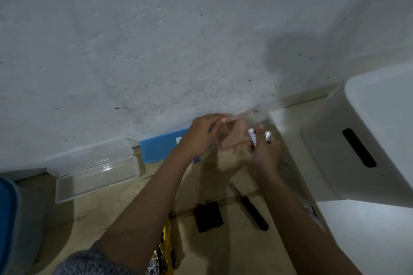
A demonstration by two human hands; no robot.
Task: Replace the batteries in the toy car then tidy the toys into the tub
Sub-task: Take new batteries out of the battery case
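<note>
My left hand (201,134) pinches the raised lid of a small clear plastic box (240,117) by the wall. Just to its right, my right hand (266,152) grips two white batteries (253,136) over that box. On the floor nearer me lie a black battery cover (209,216) and a black-handled screwdriver (253,210). The yellow toy car (166,245) shows only partly beneath my left forearm. A small blue and red object (196,160), possibly a battery, peeks out under my left wrist.
An open clear plastic case (96,169) and a blue flat box (162,148) sit against the wall on the left. A large white container (371,140) with a dark slot stands on the right. A blue-rimmed tub (7,219) is at the left edge.
</note>
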